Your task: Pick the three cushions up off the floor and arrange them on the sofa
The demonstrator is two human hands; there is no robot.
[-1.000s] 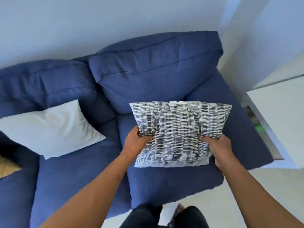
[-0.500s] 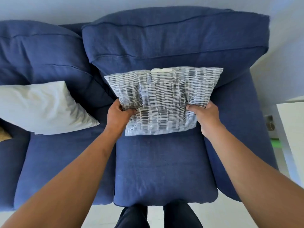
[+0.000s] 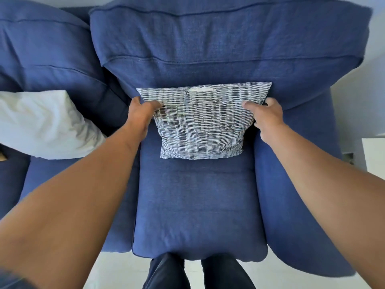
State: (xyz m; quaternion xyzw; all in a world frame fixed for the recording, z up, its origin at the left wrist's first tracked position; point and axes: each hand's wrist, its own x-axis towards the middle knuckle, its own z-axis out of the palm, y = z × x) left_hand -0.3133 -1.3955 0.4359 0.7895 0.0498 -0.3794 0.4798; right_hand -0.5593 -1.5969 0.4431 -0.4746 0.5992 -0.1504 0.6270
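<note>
1. Gripping the patterned cushion (image 3: 200,124), left hand (image 3: 138,115) and right hand (image 3: 268,117) pinch its upper side edges; it leans against the sofa (image 3: 200,205) backrest, base on the seat.
2. Risk: released too upright, it may flop forward.
3. Room: bare seat in front; white cushion (image 3: 45,126) well apart leftward.

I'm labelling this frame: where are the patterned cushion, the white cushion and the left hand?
patterned cushion (image 3: 200,130): head view, middle of its front.
white cushion (image 3: 41,124): head view, its centre.
left hand (image 3: 139,114): head view, back of hand.
</note>
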